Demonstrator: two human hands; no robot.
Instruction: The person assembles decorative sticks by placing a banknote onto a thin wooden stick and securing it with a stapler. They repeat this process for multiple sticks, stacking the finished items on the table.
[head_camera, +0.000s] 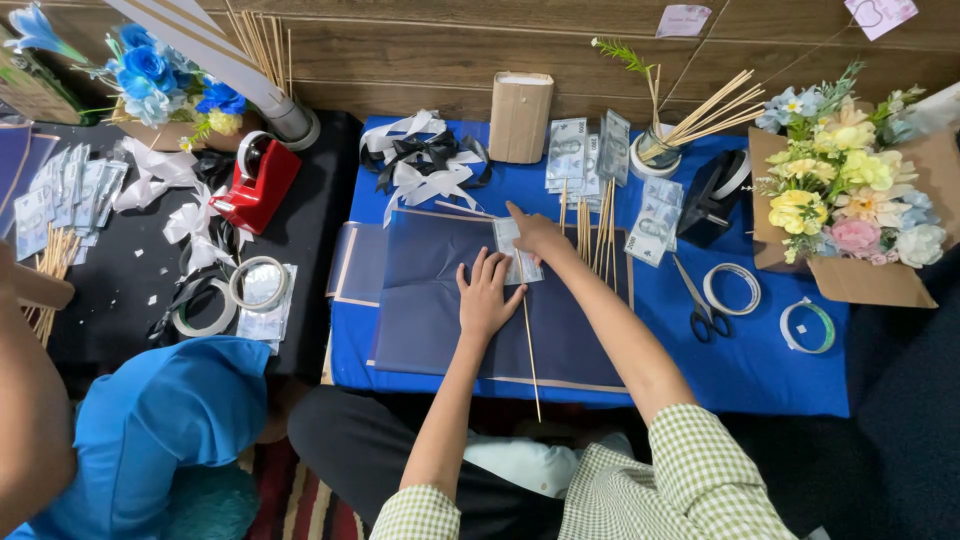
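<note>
A brown cardboard box (868, 280) of artificial flowers sits at the blue table's right edge, an upright tan paper-wrapped packet (520, 118) stands at its back, and two small pink paper notes (684, 20) hang on the wooden wall above

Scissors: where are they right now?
In the head view the scissors lie on the blue cloth to the right of both hands, just left of two tape rings and below the black tape dispenser.
</note>
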